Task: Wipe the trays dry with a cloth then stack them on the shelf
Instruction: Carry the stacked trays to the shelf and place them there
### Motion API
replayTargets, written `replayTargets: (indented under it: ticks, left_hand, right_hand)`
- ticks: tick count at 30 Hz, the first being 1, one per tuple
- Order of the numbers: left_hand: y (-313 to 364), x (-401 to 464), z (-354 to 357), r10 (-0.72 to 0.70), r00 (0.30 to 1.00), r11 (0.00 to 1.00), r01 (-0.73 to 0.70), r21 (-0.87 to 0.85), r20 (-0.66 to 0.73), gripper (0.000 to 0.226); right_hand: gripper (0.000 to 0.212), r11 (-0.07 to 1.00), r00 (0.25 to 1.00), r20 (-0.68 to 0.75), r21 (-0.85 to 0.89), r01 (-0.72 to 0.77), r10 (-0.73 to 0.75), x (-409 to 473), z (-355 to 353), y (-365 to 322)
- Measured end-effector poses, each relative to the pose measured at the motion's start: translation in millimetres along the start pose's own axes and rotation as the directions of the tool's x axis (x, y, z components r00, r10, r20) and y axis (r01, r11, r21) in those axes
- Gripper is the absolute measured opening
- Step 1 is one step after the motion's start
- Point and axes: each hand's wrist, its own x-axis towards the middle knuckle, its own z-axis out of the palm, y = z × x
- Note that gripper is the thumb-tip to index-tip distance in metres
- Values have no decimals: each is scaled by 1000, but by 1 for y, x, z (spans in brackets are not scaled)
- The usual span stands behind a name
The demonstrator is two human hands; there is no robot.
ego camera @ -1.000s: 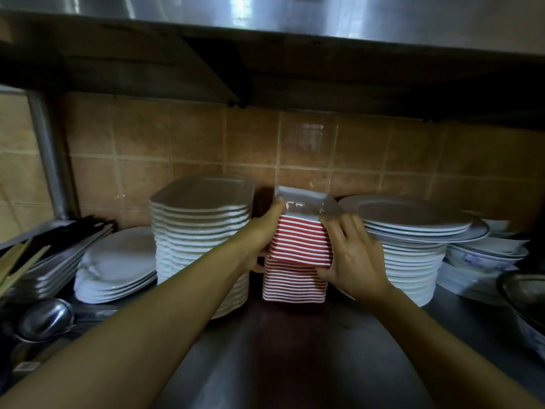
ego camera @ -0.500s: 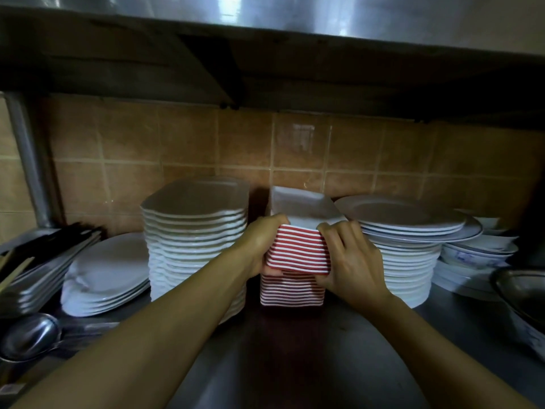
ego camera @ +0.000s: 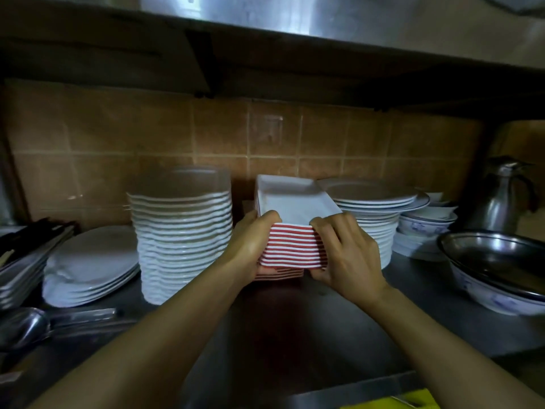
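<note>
Presently both hands, left (ego camera: 250, 246) and right (ego camera: 345, 255), clamped on red-striped tray stack (ego camera: 292, 246) between white plate piles on steel shelf (ego camera: 368, 320). Advise lowering level, aligning edges before release.

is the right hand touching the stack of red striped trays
Touching. The head view shows the right hand with its fingers curled onto the near right corner of the red striped trays, no gap between them.

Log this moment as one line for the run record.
step: stacking | left hand and right hand: grip red-striped trays | place: shelf, between plate stacks | cloth: unseen
</note>
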Motion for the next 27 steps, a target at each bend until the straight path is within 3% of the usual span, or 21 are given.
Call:
replayTargets:
  ticks: [7, 15, 21, 27]
  left_hand:
    - [-11, -54, 9, 19, 999, 999, -17, 46, -46, 37]
    - [-26, -118, 20, 4, 986, 999, 2, 36, -167, 33]
    - [-48, -150, 19, -26, 978, 998, 13, -61, -207, 18]
    - [-67, -160, 11, -111, 961, 991, 87, -103, -254, 24]
  right_hand:
    - [75, 999, 1000, -19, 45, 26, -25, -31, -35, -11]
    - [61, 984, 994, -91, 160, 78, -64, -64, -66, -24]
    - [66, 961, 993, -45, 250, 114, -106, -87, -72, -34]
    - [76, 945, 992, 21, 307, 111, -123, -103, -64, -49]
